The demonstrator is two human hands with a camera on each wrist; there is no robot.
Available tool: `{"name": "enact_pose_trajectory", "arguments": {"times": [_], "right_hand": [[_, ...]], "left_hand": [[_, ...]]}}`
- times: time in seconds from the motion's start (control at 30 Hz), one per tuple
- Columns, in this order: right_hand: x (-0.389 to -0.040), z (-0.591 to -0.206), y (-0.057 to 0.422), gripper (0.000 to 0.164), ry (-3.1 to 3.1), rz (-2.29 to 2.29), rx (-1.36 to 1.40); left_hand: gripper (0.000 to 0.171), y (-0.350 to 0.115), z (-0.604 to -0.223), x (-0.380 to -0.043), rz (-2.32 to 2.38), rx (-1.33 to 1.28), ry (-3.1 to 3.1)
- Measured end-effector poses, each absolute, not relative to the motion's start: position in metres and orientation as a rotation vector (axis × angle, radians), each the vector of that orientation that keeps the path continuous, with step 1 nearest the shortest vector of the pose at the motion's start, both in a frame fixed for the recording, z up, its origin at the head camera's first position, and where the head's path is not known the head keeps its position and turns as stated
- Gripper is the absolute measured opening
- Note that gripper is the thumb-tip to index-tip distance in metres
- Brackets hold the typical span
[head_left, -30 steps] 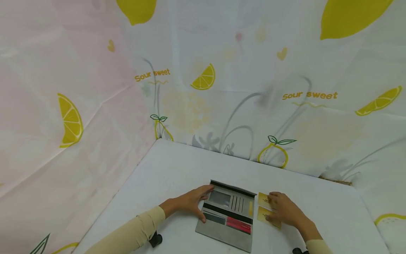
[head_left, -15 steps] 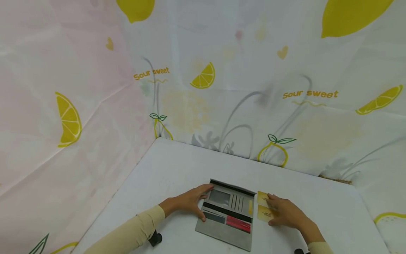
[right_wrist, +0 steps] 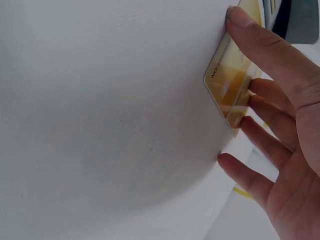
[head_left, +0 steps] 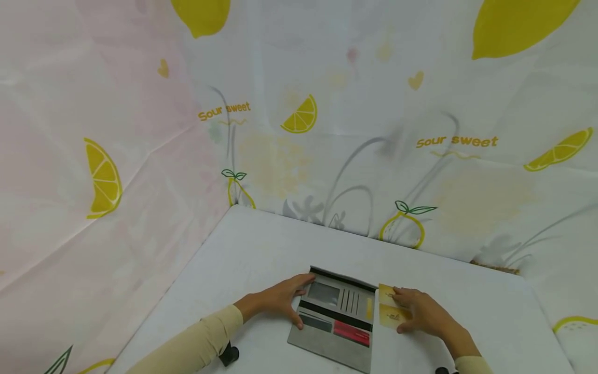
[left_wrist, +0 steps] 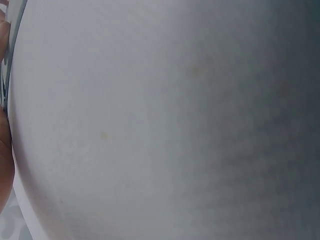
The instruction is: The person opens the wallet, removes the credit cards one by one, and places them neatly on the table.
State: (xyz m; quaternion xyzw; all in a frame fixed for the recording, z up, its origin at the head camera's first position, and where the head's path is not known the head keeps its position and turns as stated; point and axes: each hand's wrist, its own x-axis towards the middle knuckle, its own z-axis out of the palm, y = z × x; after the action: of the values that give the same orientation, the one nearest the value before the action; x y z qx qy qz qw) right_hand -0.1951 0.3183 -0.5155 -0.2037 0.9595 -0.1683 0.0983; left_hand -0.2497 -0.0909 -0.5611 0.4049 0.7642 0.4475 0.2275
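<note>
"On the white bench, what lies between the two hands?"

"A flat grey rectangular wallet, unfolded, with black bands across it and a glossy red card in its nearer half."

"And the left hand?"

"Forefinger and thumb are spread well apart, both touching the wallet's left side."

"What is just beside the wallet's right side?"

"Two gold rectangular cards: a farther gold card and a nearer gold card, one beyond the other, partly under the right hand."

"How does that hand lie?"

"Fingers apart, their tips on the gold, and the thumb set away from them, touching a card's edge."

"Behind the bench?"

"A pale sheet printed with yellow lemons."
</note>
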Motion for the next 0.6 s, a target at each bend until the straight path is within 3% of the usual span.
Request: {"name": "enact_pose_trajectory", "arguments": {"times": [0.6], "right_hand": [[-0.1926, -0.5177, 0.3176, 0.079, 2.883, -0.509, -0.559]], "left_hand": [[0.12, -0.0921, -0.5582, -0.2477, 1.202, 1.12, 2.13]]}}
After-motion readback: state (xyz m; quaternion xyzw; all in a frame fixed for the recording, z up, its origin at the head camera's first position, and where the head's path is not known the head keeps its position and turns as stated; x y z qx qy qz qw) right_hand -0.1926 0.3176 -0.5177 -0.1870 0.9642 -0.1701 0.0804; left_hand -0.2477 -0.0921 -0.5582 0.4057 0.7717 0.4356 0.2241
